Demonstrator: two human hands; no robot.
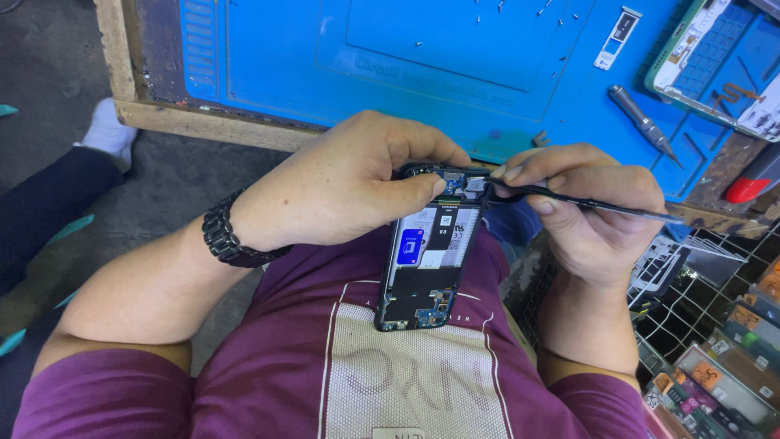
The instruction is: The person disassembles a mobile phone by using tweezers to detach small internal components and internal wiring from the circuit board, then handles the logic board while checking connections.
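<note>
My left hand (349, 183) grips the top end of an opened black phone (426, 260), which rests upright against my purple shirt with its battery and circuit boards showing. The thumb presses near the small blue board at the phone's top. My right hand (597, 207) holds thin black tweezers (585, 203), their tip touching the top right corner of the phone's inside. A dark watch band sits on my left wrist.
A blue work mat (406, 57) covers the wooden bench ahead, with several tiny screws, a small white tray part (617, 36) and a grey screwdriver (646, 126). Another opened phone (715, 57) lies at top right. A wire rack with small packets (723, 358) stands at lower right.
</note>
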